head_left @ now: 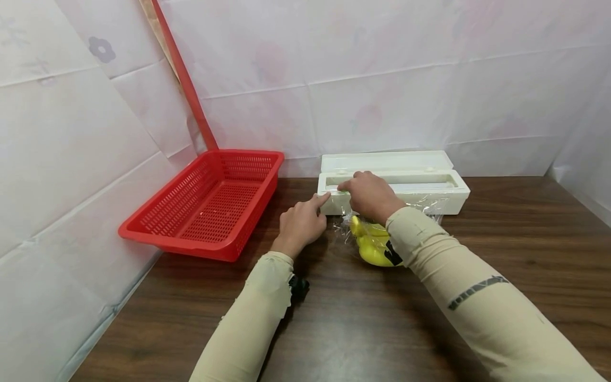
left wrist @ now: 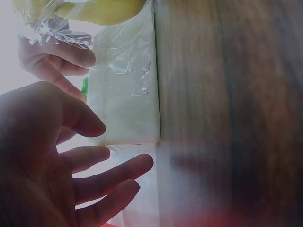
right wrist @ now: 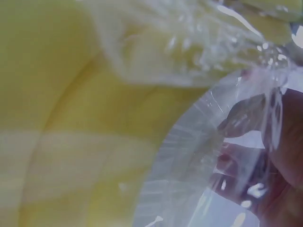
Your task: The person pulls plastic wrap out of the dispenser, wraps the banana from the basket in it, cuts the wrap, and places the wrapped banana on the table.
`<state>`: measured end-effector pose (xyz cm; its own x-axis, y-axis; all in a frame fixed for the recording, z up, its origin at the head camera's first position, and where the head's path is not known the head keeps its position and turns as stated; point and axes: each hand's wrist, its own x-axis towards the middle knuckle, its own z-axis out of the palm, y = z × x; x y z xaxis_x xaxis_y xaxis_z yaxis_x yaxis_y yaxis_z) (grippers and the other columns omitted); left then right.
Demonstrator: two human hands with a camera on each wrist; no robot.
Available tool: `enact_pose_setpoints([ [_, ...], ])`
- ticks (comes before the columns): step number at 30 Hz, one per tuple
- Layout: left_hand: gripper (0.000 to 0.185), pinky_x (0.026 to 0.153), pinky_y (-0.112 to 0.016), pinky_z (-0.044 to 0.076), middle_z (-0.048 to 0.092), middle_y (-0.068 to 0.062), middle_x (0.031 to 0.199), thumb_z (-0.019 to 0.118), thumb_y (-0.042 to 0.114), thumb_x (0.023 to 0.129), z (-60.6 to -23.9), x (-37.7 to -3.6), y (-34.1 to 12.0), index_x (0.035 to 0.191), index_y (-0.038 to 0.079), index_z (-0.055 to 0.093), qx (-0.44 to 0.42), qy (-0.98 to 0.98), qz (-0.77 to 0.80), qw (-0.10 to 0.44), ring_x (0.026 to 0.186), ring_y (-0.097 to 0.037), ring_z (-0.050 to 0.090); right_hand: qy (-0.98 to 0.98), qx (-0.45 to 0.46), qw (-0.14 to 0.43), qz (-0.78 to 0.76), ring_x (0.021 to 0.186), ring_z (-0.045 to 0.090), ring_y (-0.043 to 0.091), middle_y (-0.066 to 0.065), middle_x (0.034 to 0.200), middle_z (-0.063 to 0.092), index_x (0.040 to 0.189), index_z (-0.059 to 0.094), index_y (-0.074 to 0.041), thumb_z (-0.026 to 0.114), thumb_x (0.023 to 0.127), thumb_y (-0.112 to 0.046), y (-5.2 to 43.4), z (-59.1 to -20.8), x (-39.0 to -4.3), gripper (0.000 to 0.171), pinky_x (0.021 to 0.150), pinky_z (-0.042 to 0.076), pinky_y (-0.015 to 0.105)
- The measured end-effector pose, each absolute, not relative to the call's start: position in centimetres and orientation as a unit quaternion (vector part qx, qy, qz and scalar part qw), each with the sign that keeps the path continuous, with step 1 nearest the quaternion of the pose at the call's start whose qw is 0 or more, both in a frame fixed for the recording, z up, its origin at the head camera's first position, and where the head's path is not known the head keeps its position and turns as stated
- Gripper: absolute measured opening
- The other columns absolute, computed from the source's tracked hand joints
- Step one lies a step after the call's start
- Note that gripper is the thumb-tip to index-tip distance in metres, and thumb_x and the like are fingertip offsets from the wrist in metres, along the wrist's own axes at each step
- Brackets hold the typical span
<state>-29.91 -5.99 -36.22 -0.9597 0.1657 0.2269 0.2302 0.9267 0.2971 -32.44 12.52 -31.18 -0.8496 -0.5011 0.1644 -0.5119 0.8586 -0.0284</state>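
A red basket (head_left: 210, 204) stands at the left of the worktop (head_left: 343, 323). The left hand (head_left: 300, 223), fingers relaxed, steadies the white film dispenser (head_left: 396, 183) with its forefinger. The right hand (head_left: 369, 195) pinches the cling film (head_left: 425, 204), which drapes over the yellow bananas (head_left: 374, 246) just before the dispenser.

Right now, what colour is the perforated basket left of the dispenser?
Red, clearest in the head view: the basket sits on the table.
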Motion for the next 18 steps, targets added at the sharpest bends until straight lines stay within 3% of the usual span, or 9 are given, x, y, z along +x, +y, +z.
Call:
enact_pose_setpoints([
  [14,0.060,0.058,-0.045,0.047,0.052,0.000,0.148,0.058,0.021,0.093,-36.23,-29.79,-5.96,0.147,0.045,0.047,-0.105,-0.975,-0.170,0.103,0.081,-0.033,0.064,-0.962,0.257,0.075,0.048,0.105,0.061,0.035,0.018,0.115,0.067,0.130,0.069,-0.014,0.053,0.087,0.012,12.75,-30.87,-32.32,0.053,0.079,0.053,0.043],
  [18,0.061,0.061,-0.048,0.049,0.052,0.000,0.148,0.058,0.021,0.092,-36.41,-29.80,-5.89,0.147,0.045,0.048,-0.104,-0.973,-0.177,0.103,0.089,-0.035,0.066,-0.965,0.245,0.066,0.059,0.098,0.059,0.033,0.018,0.112,0.065,0.133,0.068,-0.018,0.055,0.087,0.011,13.01,-30.95,-32.21,0.056,0.071,0.051,0.040],
])
